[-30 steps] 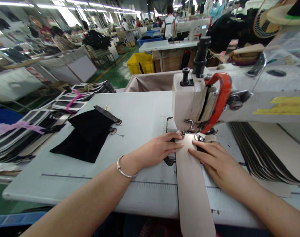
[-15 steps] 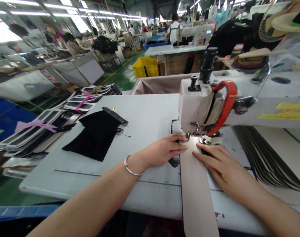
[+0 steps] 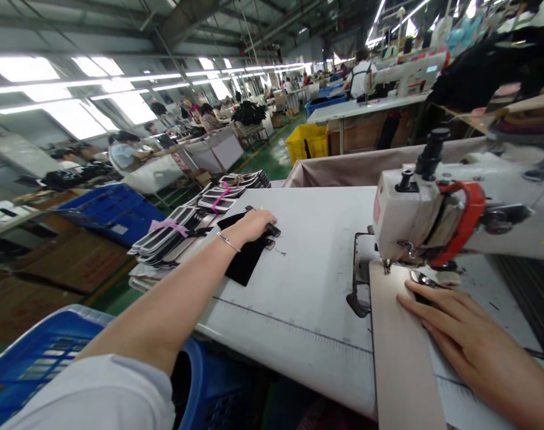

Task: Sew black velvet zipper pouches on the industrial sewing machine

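My left hand (image 3: 255,224) reaches across to the far left of the sewing table. Its fingers are curled over the stiff black edge of a black fabric piece (image 3: 247,263). Another black piece lies partly under it, with a loose thread beside it. My right hand (image 3: 460,325) rests with its fingers stretched out on the right edge of a long beige panel (image 3: 401,346). The panel's far end sits under the needle of a white sewing machine (image 3: 399,209). A shiny metal part (image 3: 424,278) shows beside my right fingertips.
Bundles of trimmed panels tied with pink strips (image 3: 168,227) stand along the table's left side. Below is a blue basket (image 3: 209,382). Dark-edged panels (image 3: 522,298) are stacked at right, behind my hand. A yellow crate (image 3: 307,143) and people at machines appear beyond.
My left hand has left the beige panel and moved left onto the black fabric pieces. My right hand stays on the panel. The view has swung left.
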Tool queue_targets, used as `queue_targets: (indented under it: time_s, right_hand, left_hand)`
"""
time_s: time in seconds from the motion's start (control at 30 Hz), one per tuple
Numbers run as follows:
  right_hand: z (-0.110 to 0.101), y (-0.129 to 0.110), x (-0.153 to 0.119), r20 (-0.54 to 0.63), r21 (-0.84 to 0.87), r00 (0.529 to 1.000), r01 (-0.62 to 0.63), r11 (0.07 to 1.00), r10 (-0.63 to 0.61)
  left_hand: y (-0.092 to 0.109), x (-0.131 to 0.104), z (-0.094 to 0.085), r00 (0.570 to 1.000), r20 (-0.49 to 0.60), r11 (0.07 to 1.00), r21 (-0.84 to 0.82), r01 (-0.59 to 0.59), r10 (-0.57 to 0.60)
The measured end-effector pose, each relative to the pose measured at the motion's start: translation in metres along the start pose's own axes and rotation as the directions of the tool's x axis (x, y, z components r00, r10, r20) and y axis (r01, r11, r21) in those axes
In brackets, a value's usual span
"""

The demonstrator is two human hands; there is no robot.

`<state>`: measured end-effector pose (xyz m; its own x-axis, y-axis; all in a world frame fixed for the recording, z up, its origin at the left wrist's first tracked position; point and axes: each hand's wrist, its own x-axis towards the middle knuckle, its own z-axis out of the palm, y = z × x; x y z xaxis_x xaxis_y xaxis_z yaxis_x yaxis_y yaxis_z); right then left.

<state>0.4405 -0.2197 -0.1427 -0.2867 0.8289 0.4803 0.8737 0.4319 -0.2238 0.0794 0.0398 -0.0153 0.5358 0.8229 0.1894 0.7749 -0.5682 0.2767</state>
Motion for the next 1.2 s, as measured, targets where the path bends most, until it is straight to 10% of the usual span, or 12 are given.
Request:
queue_targets:
  time_s: [0.17, 0.33, 0.4, 0.5, 0.7, 0.93, 1.1, 1.2]
  right_hand:
    - [0.000, -0.003, 0.000, 0.046, 0.007, 0.998, -0.045, 0.999, 0.045]
    - [-0.016, -0.010, 0.018, 0.073, 0.005, 0.997, -0.013, 1.000, 0.012]
    - [-0.021, -0.015, 0.029, 0.044, 0.004, 0.999, 0.018, 1.000, -0.018]
    - [-0.019, -0.022, 0.040, 0.015, 0.019, 0.999, 0.040, 0.999, -0.040]
    - [-0.004, -0.022, 0.041, 0.061, 0.063, 0.996, 0.058, 0.996, -0.061]
    - [-0.006, -0.024, 0.040, 0.095, 0.069, 0.994, 0.039, 0.997, -0.045]
    - [-0.006, -0.027, 0.038, 0.068, 0.073, 0.998, -0.012, 0.997, 0.007]
    - [-0.006, -0.027, 0.037, 0.056, 0.058, 0.998, -0.028, 0.998, 0.025]
  left_hand:
    - [-0.027, 0.005, -0.039, 0.993, 0.098, 0.989, 0.125, -0.076, 0.064]
    - [0.013, -0.022, -0.086, 0.951, -0.293, 0.993, 0.090, -0.072, 0.095]
    - [0.035, -0.040, -0.073, 0.930, -0.361, 0.993, -0.070, -0.094, 0.063]
    - [0.059, -0.066, -0.014, 0.990, -0.136, 0.985, -0.166, -0.051, 0.029]
    - [0.091, -0.067, 0.084, 0.948, 0.108, 0.954, -0.021, -0.299, 0.300]
    - [0.098, -0.045, 0.077, 0.976, 0.146, 0.973, -0.183, -0.137, 0.165]
    - [0.116, -0.039, 0.070, 0.948, 0.245, 0.777, -0.629, -0.003, 0.202]
    - [0.137, -0.025, 0.084, 0.939, 0.266, 0.794, -0.608, -0.014, 0.220]
